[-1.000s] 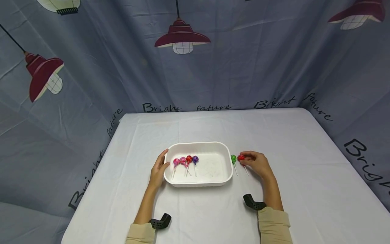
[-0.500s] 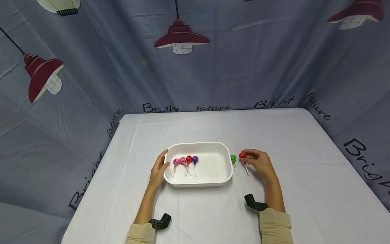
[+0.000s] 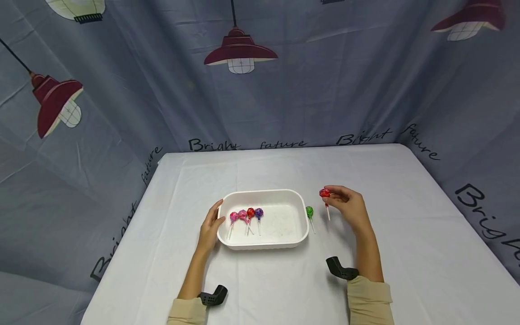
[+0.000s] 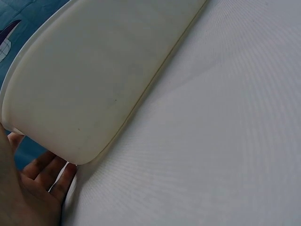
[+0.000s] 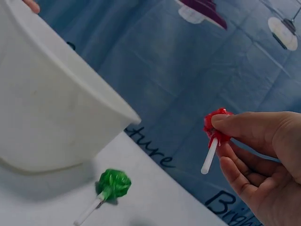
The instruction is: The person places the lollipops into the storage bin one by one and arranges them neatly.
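My right hand (image 3: 348, 205) pinches a red-wrapped lollipop (image 3: 324, 193) by its head, above the table. In the right wrist view, thumb and fingers close on the red wrapper and the white stick points down. My left hand (image 3: 210, 228) holds the left end of a white plastic tray (image 3: 284, 243), thumb at the rim and fingers along the outer wall. Inside the tray, toward its left, lie two pink lollipops (image 3: 233, 216), a red one (image 3: 251, 212) and a purple one (image 3: 259, 212). A green lollipop (image 5: 113, 184) lies on the table just right of the tray.
White cloth covers the table (image 3: 276, 289). A blue-grey curtain (image 3: 317, 90) printed with lamps and lettering hangs behind and along both sides. Black wrist cameras (image 3: 342, 269) are strapped on both forearms.
The right hand has lifted the red lollipop off the table beside the green one, raising it up and slightly away. The left hand and the tray have stayed in place.
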The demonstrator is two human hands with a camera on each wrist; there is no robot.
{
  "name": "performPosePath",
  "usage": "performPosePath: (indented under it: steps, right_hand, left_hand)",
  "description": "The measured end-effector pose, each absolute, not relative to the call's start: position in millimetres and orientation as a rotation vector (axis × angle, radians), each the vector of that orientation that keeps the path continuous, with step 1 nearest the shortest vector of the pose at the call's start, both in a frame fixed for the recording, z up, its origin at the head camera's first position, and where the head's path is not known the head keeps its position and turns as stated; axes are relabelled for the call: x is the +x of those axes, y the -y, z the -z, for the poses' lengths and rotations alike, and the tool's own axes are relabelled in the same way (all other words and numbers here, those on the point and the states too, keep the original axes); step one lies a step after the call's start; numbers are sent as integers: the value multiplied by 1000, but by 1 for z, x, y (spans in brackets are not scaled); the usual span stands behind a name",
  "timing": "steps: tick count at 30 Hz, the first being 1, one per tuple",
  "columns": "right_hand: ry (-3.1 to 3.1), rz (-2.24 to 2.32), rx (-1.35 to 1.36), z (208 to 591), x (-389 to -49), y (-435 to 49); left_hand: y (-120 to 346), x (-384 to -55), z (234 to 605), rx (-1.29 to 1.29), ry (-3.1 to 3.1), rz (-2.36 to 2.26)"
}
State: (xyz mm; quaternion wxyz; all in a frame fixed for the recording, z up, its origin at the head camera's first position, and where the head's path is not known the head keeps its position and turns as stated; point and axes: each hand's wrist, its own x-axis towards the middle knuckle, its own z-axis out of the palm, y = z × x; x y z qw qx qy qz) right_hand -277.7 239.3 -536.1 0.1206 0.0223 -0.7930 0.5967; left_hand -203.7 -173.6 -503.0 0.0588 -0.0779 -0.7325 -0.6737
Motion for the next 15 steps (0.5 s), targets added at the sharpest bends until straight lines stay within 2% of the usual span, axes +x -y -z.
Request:
performPosePath:
  steps: [10,12,15]
  right_hand:
    - [2217,-1822,127,541,-305,-229]
    - [2198,-1890,173,534,-305,-222]
    - [2192,-1998,240,494,-283,-198]
  left_hand:
    - [173,-203,501,-227,2215,2039]
    - [173,-204,501,-233,2215,2030]
    - [174,-205,505,-242,2206,2037]
